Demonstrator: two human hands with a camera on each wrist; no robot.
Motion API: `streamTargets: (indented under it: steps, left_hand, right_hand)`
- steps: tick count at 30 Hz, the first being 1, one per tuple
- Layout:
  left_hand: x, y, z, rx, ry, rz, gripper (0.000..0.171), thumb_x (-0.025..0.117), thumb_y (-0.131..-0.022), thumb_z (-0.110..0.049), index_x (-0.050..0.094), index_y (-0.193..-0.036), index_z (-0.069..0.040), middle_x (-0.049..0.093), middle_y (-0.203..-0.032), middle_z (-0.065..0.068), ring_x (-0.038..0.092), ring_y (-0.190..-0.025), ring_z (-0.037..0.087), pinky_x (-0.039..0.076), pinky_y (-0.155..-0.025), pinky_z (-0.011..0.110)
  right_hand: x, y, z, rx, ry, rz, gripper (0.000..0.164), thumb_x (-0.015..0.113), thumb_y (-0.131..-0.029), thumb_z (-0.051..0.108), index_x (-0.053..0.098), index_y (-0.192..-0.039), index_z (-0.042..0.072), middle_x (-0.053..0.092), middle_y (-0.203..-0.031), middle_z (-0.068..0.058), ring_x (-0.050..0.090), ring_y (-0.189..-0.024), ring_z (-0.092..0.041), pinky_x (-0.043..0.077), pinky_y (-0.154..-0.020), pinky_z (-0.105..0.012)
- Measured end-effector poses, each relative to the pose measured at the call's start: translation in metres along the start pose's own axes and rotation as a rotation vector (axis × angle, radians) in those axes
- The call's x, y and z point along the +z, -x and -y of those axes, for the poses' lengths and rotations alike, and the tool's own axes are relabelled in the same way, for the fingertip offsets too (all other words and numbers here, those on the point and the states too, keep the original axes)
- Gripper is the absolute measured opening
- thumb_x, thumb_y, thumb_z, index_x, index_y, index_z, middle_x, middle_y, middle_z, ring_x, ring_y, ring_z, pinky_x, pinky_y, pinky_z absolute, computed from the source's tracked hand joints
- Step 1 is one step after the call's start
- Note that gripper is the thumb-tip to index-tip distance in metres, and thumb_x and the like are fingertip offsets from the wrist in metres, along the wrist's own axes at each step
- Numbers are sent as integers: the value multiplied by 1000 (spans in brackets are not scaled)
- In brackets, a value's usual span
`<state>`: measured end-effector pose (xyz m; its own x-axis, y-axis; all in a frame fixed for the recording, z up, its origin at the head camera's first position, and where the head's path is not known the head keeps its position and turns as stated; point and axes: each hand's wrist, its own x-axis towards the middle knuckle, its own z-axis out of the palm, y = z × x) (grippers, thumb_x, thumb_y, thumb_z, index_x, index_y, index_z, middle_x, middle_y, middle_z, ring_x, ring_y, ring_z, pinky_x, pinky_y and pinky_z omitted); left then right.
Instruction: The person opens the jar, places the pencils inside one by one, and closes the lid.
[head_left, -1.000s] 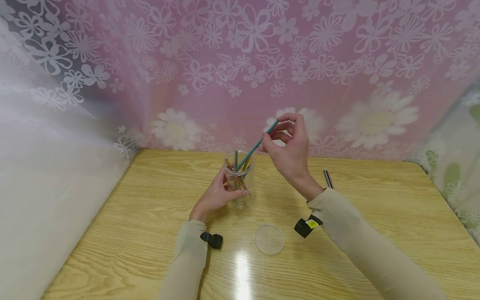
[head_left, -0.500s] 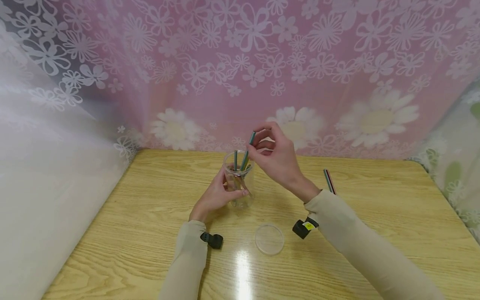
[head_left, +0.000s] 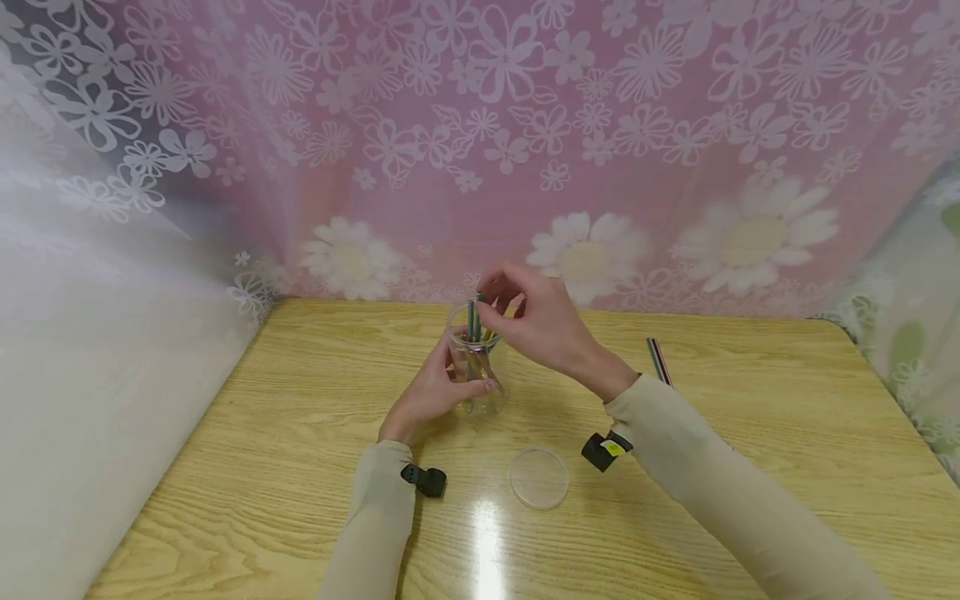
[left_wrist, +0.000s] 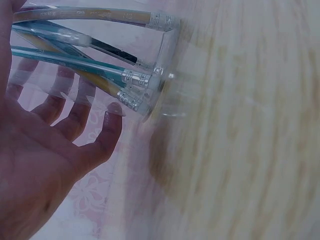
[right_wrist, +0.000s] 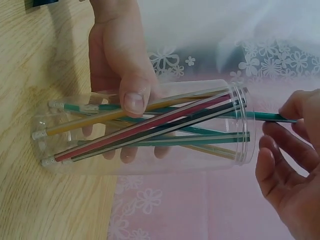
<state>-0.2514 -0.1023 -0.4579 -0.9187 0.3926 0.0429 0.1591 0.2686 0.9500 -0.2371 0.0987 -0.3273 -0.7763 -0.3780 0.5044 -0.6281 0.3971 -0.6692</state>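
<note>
My left hand (head_left: 435, 390) grips a clear plastic jar (right_wrist: 200, 162) round its side, thumb across the front. Inside lean several pencils, among them a red pencil (right_wrist: 145, 126) and a yellow pencil (left_wrist: 95, 15), with their eraser ends at the jar's bottom. Over the mouth, my right hand (head_left: 543, 323) pinches the top of a green pencil (right_wrist: 272, 116) between thumb and fingers. Most of that pencil stands within the jar, its upper end poking past the rim.
A round clear lid (head_left: 538, 477) lies flat on the wooden table (head_left: 285, 467), nearer me than the jar. To the right, a few loose pencils (head_left: 658, 360) lie partly hidden behind my right sleeve. A pink flowered curtain (head_left: 450, 167) hangs along the table's far edge.
My right hand has moved left and down to the jar's mouth, and the green pencil has gone from slanting to nearly upright, deeper in the jar. My left hand and the jar stay put.
</note>
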Motion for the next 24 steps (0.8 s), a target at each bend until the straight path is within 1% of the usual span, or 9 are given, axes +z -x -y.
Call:
streamTargets:
  steps: [3, 8, 11, 14, 20, 24]
  left_hand:
    - [0, 0, 1, 1, 5, 2, 80, 85, -85, -29, 38, -148, -41, 55, -134, -1, 51, -124, 22, 44, -108, 52]
    - [0, 0, 1, 5, 15, 2, 78, 85, -86, -29, 38, -146, -45, 54, -141, -4, 52, -131, 22, 43, -110, 54]
    - [1, 0, 1, 11, 36, 7, 77, 84, -87, -27, 38, -147, -44, 52, -145, -5, 51, -134, 23, 42, -111, 55]
    - [2, 1, 1, 14, 53, 8, 76, 83, -87, -26, 39, -147, -43, 52, -145, -4, 51, -133, 24, 42, -111, 56]
    - [2, 1, 1, 17, 49, 3, 74, 83, -87, -25, 40, -145, -43, 52, -143, -5, 53, -130, 24, 44, -109, 54]
    - [2, 0, 2, 23, 29, 3, 74, 82, -87, -26, 40, -145, -43, 52, -143, -6, 53, -127, 24, 45, -106, 52]
  right_hand:
    - [-1, 0, 0, 15, 44, 43, 11, 68, -96, 12, 68, -107, 12, 74, -94, -1, 65, -79, -12, 52, -65, -32]
    - [-1, -1, -1, 50, 89, 142, 10, 68, -97, 15, 69, -106, 13, 73, -93, 0, 60, -74, -14, 47, -63, -32]
    - [0, -3, -1, 61, 119, 188, 8, 67, -97, 15, 69, -104, 15, 74, -93, 0, 57, -68, -16, 45, -61, -31]
    - [1, -4, -2, 60, 147, 225, 6, 66, -96, 15, 68, -102, 16, 73, -91, 0, 56, -66, -17, 44, -60, -31]
    - [2, -7, -5, 49, 191, 260, 5, 65, -96, 15, 69, -99, 16, 73, -87, 0, 59, -66, -19, 45, -58, -31]
    - [1, -8, -6, 53, 199, 263, 12, 63, -97, 15, 73, -104, 15, 74, -87, 1, 55, -62, -16, 43, -57, -31]
